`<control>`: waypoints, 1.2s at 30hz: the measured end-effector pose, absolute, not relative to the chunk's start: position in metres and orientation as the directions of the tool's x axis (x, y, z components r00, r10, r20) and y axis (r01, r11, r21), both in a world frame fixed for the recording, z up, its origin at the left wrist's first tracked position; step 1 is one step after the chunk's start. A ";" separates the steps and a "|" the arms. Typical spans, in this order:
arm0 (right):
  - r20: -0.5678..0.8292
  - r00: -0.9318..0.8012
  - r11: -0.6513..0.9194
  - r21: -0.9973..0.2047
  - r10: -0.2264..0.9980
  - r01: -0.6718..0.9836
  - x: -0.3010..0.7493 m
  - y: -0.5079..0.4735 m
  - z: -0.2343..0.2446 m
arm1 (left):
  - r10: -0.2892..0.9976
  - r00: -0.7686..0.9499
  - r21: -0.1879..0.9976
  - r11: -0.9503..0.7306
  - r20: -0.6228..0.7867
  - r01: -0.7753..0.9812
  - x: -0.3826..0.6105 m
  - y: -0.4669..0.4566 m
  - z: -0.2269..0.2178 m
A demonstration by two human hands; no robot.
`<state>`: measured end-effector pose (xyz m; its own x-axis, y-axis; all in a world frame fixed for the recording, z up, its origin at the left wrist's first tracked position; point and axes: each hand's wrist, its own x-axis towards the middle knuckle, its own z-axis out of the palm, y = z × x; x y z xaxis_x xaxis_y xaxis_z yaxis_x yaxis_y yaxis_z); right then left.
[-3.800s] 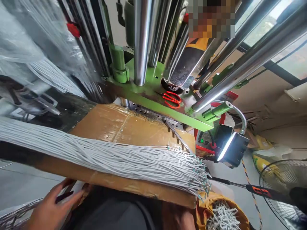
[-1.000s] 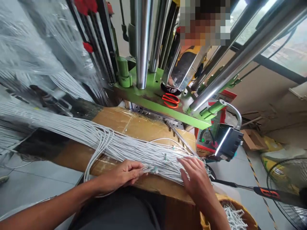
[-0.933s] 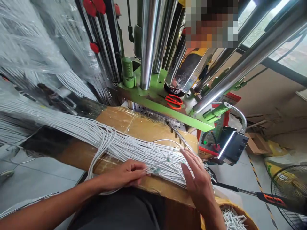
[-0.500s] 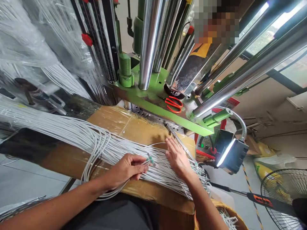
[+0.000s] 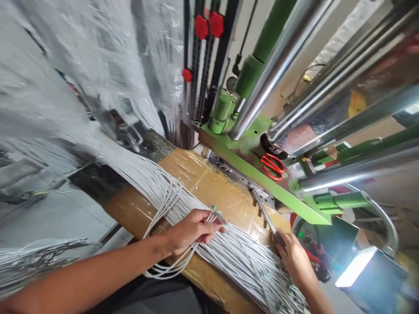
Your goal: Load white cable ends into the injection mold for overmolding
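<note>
My left hand is closed around several thin white cables with green ends, and the green tips stick out past the fingers. Loops of these white cables hang below the wrist. Under the hand, a wide layer of white cables runs slantwise across a tape-covered cardboard surface. My right hand is at the lower right, by the cables' end side, with its fingers bent at the lower end of a metal rod-like tool. What those fingers grip is hidden.
Behind the cardboard stands a green machine plate with thick steel columns. Red-handled scissors lie on it. A bright lamp stands at right. Plastic-wrapped cable bundles hang at left.
The view has swung left. My right hand has moved from lying flat over the cables to the rod-like tool's lower end. More green cable ends now show in my left hand.
</note>
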<state>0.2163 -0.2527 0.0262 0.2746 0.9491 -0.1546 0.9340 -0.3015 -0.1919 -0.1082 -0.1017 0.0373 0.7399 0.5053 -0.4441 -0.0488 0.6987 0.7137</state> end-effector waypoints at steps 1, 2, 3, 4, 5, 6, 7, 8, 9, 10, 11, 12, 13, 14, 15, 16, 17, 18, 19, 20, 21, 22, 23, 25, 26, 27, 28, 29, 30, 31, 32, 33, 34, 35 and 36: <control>-0.165 0.295 -0.324 -0.184 0.941 0.928 0.217 -0.253 0.027 | 0.518 0.736 0.711 0.699 -0.436 -0.071 -0.107 -0.102 0.038; -0.180 0.333 -0.364 -0.181 0.926 0.914 0.216 -0.254 0.028 | 0.536 0.733 0.721 0.687 -0.419 -0.090 -0.107 -0.102 0.039; -0.203 0.375 -0.412 -0.194 0.905 0.890 0.214 -0.253 0.030 | 0.559 0.732 0.748 0.656 -0.391 -0.101 -0.106 -0.102 0.040; -0.223 0.416 -0.462 -0.224 0.881 0.858 0.209 -0.253 0.032 | 0.580 0.734 0.789 0.607 -0.353 -0.100 -0.106 -0.102 0.042; -0.238 0.451 -0.504 -0.272 0.860 0.820 0.202 -0.251 0.034 | 0.598 0.739 0.836 0.542 -0.311 -0.087 -0.107 -0.102 0.043; -0.249 0.479 -0.539 -0.334 0.842 0.773 0.191 -0.250 0.037 | 0.610 0.746 0.886 0.459 -0.267 -0.058 -0.107 -0.102 0.044; -0.257 0.505 -0.566 -0.409 0.824 0.716 0.176 -0.249 0.041 | 0.617 0.754 0.934 0.358 -0.225 -0.014 -0.109 -0.102 0.044; -0.271 0.526 -0.586 -0.495 0.806 0.642 0.159 -0.247 0.045 | 0.618 0.764 0.970 0.240 -0.185 0.041 -0.110 -0.103 0.045; -0.304 0.541 -0.602 -0.584 0.784 0.544 0.141 -0.245 0.049 | 0.615 0.775 0.989 0.109 -0.143 0.096 -0.111 -0.104 0.044; -0.361 0.539 -0.612 -0.676 0.761 0.411 0.121 -0.242 0.052 | 0.607 0.789 0.989 -0.032 -0.094 0.142 -0.112 -0.105 0.043; -0.428 0.514 -0.608 -0.752 0.743 0.253 0.102 -0.239 0.053 | 0.592 0.805 0.971 -0.169 -0.037 0.169 -0.112 -0.106 0.041; -0.484 0.466 -0.591 -0.799 0.741 0.111 0.084 -0.234 0.054 | 0.570 0.821 0.943 -0.284 0.018 0.176 -0.113 -0.107 0.038; -0.515 0.414 -0.569 -0.822 0.751 0.008 0.069 -0.229 0.052 | 0.546 0.835 0.915 -0.367 0.068 0.166 -0.112 -0.108 0.035; -0.525 0.373 -0.544 -0.837 0.765 -0.061 0.057 -0.225 0.049 | 0.515 0.850 0.895 -0.422 0.109 0.141 -0.112 -0.108 0.032; -0.519 0.355 -0.522 -0.847 0.777 -0.096 0.048 -0.220 0.045 | 0.483 0.864 0.884 -0.453 0.138 0.112 -0.112 -0.108 0.029; -0.505 0.357 -0.503 -0.858 0.786 -0.104 0.041 -0.217 0.040 | 0.452 0.879 0.880 -0.468 0.155 0.086 -0.112 -0.107 0.026; -0.485 0.372 -0.486 -0.868 0.791 -0.098 0.037 -0.215 0.036 | 0.422 0.892 0.879 -0.473 0.160 0.066 -0.111 -0.107 0.025; -0.462 0.397 -0.471 -0.878 0.793 -0.082 0.035 -0.213 0.032 | 0.398 0.904 0.877 -0.477 0.157 0.058 -0.111 -0.107 0.024; -0.436 0.425 -0.456 -0.888 0.794 -0.058 0.034 -0.213 0.028 | 0.384 0.912 0.872 -0.485 0.147 0.064 -0.111 -0.108 0.024; -0.410 0.446 -0.443 -0.896 0.796 -0.034 0.034 -0.215 0.024 | 0.382 0.915 0.866 -0.494 0.132 0.081 -0.110 -0.109 0.025; -0.385 0.461 -0.427 -0.904 0.800 -0.014 0.034 -0.217 0.020 | 0.387 0.915 0.858 -0.502 0.115 0.104 -0.109 -0.111 0.026; -0.356 0.482 -0.409 -0.912 0.800 0.005 0.034 -0.220 0.015 | 0.397 0.912 0.852 -0.507 0.100 0.128 -0.108 -0.113 0.026; -0.321 0.508 -0.386 -0.922 0.799 0.025 0.034 -0.222 0.009 | 0.412 0.907 0.847 -0.508 0.082 0.154 -0.108 -0.115 0.024; -0.248 0.560 -0.344 -0.936 0.790 0.072 0.033 -0.224 -0.007 | 0.439 0.896 0.846 -0.499 0.060 0.188 -0.107 -0.118 0.015; -0.214 0.584 -0.330 -0.939 0.783 0.099 0.033 -0.223 -0.015 | 0.459 0.887 0.844 -0.496 0.058 0.201 -0.107 -0.118 0.008; -0.199 0.600 -0.337 -0.933 0.775 0.126 0.032 -0.220 -0.023 | 0.440 0.894 0.842 -0.512 0.086 0.171 -0.107 -0.116 0.000; -0.178 0.612 -0.337 -0.929 0.770 0.153 0.032 -0.217 -0.030 | 0.433 0.893 0.835 -0.532 0.125 0.141 -0.106 -0.114 -0.006; -0.152 0.620 -0.326 -0.929 0.770 0.177 0.032 -0.214 -0.034 | 0.428 0.891 0.825 -0.551 0.150 0.125 -0.106 -0.112 -0.011; -0.122 0.624 -0.306 -0.931 0.772 0.197 0.032 -0.212 -0.037 | 0.424 0.890 0.816 -0.566 0.170 0.114 -0.106 -0.111 -0.015; -0.089 0.623 -0.278 -0.937 0.777 0.213 0.032 -0.211 -0.038 | 0.430 0.885 0.811 -0.574 0.179 0.115 -0.106 -0.110 -0.015; -0.061 0.620 -0.250 -0.942 0.782 0.224 0.031 -0.211 -0.038 | 0.438 0.880 0.807 -0.578 0.182 0.121 -0.107 -0.111 -0.015; -0.044 0.615 -0.234 -0.944 0.787 0.232 0.031 -0.212 -0.038 | 0.446 0.876 0.805 -0.579 0.182 0.128 -0.107 -0.111 -0.014; -0.040 0.610 -0.231 -0.943 0.792 0.239 0.030 -0.213 -0.038 | 0.450 0.874 0.805 -0.579 0.183 0.129 -0.108 -0.112 -0.012; -0.037 0.604 -0.231 -0.941 0.796 0.246 0.030 -0.214 -0.038 | 0.450 0.873 0.806 -0.579 0.189 0.124 -0.109 -0.112 -0.011; -0.033 0.600 -0.228 -0.940 0.800 0.253 0.030 -0.215 -0.040 | 0.446 0.874 0.809 -0.576 0.191 0.117 -0.110 -0.112 -0.011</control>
<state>0.0299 -0.2147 -0.0398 0.5996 0.7996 -0.0333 0.2525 -0.2285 -0.9402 -0.1097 -0.1119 -0.0114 0.8744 0.4461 0.1908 0.1171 -0.5756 0.8093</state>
